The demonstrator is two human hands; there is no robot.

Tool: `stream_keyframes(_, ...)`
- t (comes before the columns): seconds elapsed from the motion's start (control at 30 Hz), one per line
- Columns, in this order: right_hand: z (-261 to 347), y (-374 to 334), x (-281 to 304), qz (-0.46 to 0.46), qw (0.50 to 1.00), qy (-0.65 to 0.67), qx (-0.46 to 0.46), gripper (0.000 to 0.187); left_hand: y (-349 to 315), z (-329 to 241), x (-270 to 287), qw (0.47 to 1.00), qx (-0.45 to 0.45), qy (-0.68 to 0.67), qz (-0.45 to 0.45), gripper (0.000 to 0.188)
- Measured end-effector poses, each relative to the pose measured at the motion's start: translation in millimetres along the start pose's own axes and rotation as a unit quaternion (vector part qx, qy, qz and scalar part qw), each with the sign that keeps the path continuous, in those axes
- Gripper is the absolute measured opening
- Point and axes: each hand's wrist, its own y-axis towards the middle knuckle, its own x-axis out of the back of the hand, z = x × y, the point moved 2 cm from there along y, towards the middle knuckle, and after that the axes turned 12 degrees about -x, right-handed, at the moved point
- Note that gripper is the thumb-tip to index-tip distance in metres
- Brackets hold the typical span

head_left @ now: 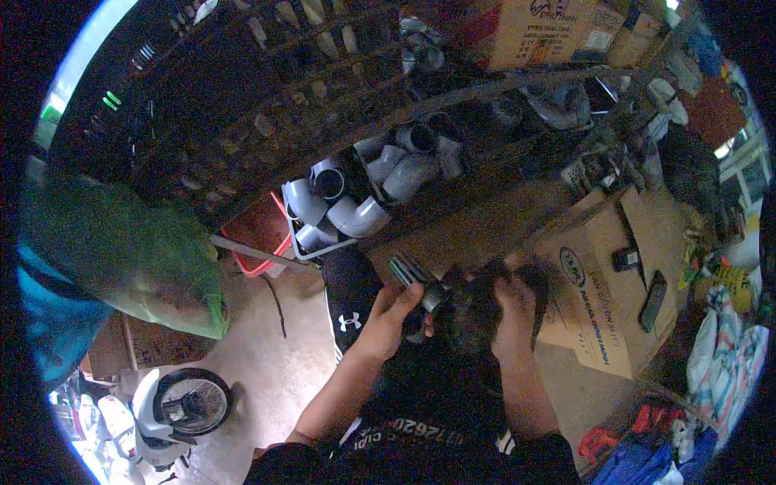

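My left hand (pixel 398 314) is closed around a short grey-green part with long ridges or slots (pixel 418 283), held in front of my body. My right hand (pixel 511 293) is at about the same height, a little to the right. Its fingers curl against a dark, shapeless thing (pixel 471 315) between the two hands, too dim to name. Whether that dark thing touches the grey-green part, I cannot tell. Black clothing lies behind both hands.
Grey pipe elbows (pixel 360 217) fill a crate ahead, beside a red basket (pixel 259 230). Flattened cardboard (pixel 594 299) with a dark remote-like object (pixel 653 301) lies at right. A motorbike wheel (pixel 192 402) and a green plastic bag (pixel 137 250) are at left. Shelves stand behind.
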Motion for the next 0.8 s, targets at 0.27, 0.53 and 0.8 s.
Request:
stream_keyframes(0.27, 29.9, 8.3, -27.9, 0.195, 0.916, -0.299, 0.181, 0.059, -11.3, 1.8, 14.8, 0.963, 0.117, 0.043, 0.240, 0.035)
stream_keyframes(0.53, -31.4, 8.0, -18.3, 0.050, 0.969, -0.240, 0.028, 0.031, -19.3, 32.9, 7.7, 0.951, 0.259, -0.074, 0.154, 0.037)
stream_keyframes(0.8, -53.8, 6.1, 8.3, -0.045, 0.987, -0.152, 0.018, 0.027, -10.7, 49.0, 2.1, 0.986, 0.103, 0.119, 0.057, 0.036)
